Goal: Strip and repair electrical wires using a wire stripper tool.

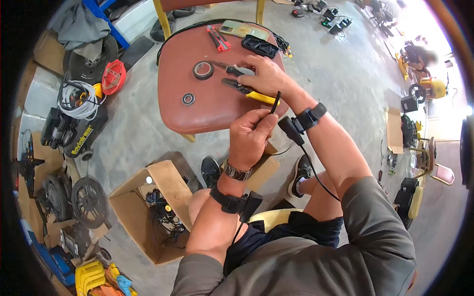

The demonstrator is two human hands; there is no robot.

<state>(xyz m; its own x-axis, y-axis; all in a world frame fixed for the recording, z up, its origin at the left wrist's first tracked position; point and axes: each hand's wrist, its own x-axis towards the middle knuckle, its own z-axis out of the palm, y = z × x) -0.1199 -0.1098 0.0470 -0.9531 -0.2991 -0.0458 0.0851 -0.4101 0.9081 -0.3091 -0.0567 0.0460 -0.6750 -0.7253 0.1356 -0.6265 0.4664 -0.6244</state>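
My left hand (pixel 251 135) pinches a short black cable end (pixel 275 102) upright, just short of the seat's front edge. My right hand (pixel 266 79) is over the red chair seat (pixel 177 108), fingers closed on a tool with a black-and-grey handle (pixel 236 71). Pliers with yellow handles (pixel 261 97) lie just beneath that hand. A black tape roll (pixel 203 64) and a smaller black-and-silver ring (pixel 188 93) sit to the left. A red tool (pixel 220 42), a phone (pixel 237 27) and a black case (pixel 259 45) lie farther back, beside a looped black cable.
A cardboard box of wiring (pixel 128 207) stands left of my legs. Wheels (pixel 89 200), coiled white cable (pixel 79 101) and a red round part (pixel 112 78) crowd the left. A person (pixel 419 59), a yellow machine (pixel 434 88) and scattered gear are at the right.
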